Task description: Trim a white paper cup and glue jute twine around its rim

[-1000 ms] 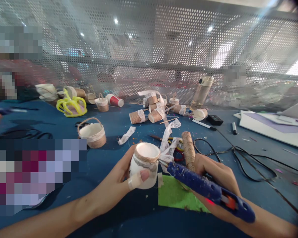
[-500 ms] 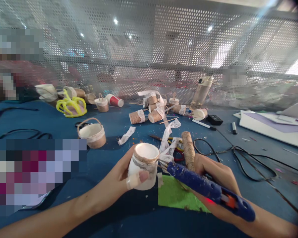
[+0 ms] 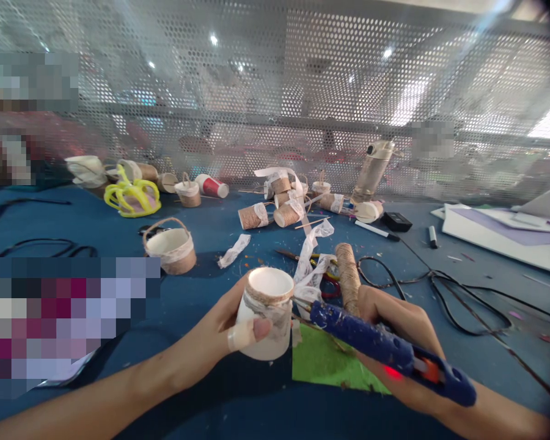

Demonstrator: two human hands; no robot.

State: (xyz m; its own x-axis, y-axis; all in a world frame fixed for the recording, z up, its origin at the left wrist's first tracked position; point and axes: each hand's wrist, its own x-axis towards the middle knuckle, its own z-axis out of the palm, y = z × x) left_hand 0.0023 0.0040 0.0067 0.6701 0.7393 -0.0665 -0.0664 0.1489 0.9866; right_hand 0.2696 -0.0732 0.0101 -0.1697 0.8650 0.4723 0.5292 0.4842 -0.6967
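A white paper cup (image 3: 263, 333) with twine wound just under its rim is held in my left hand (image 3: 231, 324), thumb across its front; the thumb has a bandage on it. My right hand (image 3: 398, 318) grips a blue hot glue gun (image 3: 371, 336), its nozzle against or very close to the twine at the cup's right side. A strand of twine runs from the cup toward the roll of jute twine (image 3: 347, 269) beside my right fingers. Under the gun lies a green sheet (image 3: 321, 360). White lace (image 3: 312, 250) and scissors (image 3: 330, 286) lie behind.
A twine-wrapped basket cup (image 3: 176, 253) with a handle stands at left. Farther back are a yellow crown-like frame (image 3: 132, 198), several wrapped cups (image 3: 289, 211) and a clear bottle (image 3: 373, 171) by a perforated metal screen (image 3: 256, 79). Black cable (image 3: 467, 299) loops over the table at right.
The cup in my left hand has dropped slightly and tilted a little. The glue gun has shifted slightly right. My grip on both stays the same.
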